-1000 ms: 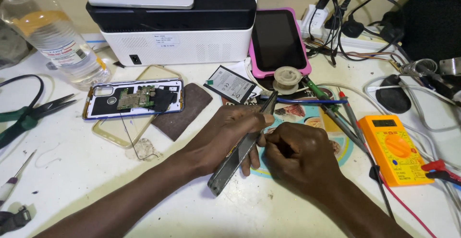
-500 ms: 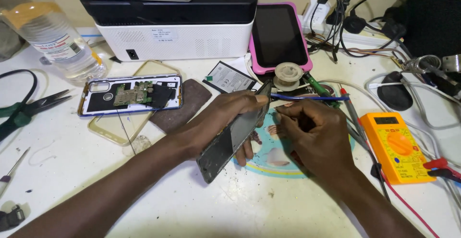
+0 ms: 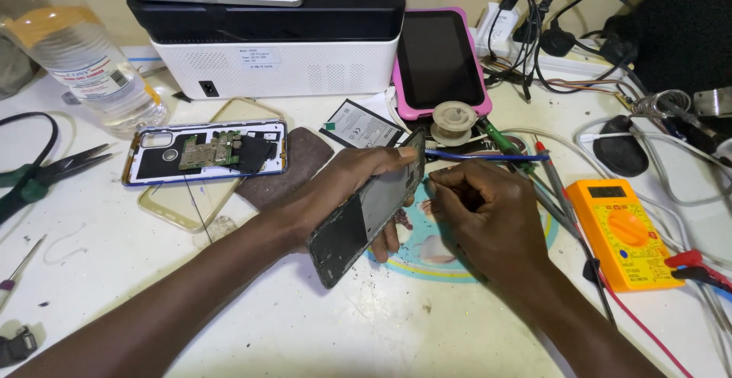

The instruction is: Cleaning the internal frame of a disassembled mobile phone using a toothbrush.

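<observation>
Phone panel (image 3: 366, 214) now tilted steeper in left hand (image 3: 347, 187) fingers' grasp; right hand (image 3: 488, 214) fingers clenched.

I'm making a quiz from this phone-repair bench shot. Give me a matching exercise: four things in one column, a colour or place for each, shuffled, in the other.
Things:
1. multimeter
2. tablet case
3. phone screen panel
4. plastic bottle

Colour or place:
A. far left, beside the printer
B. orange-yellow, far right
C. held in the left hand
D. pink, leaning on the printer

Pairs: 1-B, 2-D, 3-C, 4-A
</observation>
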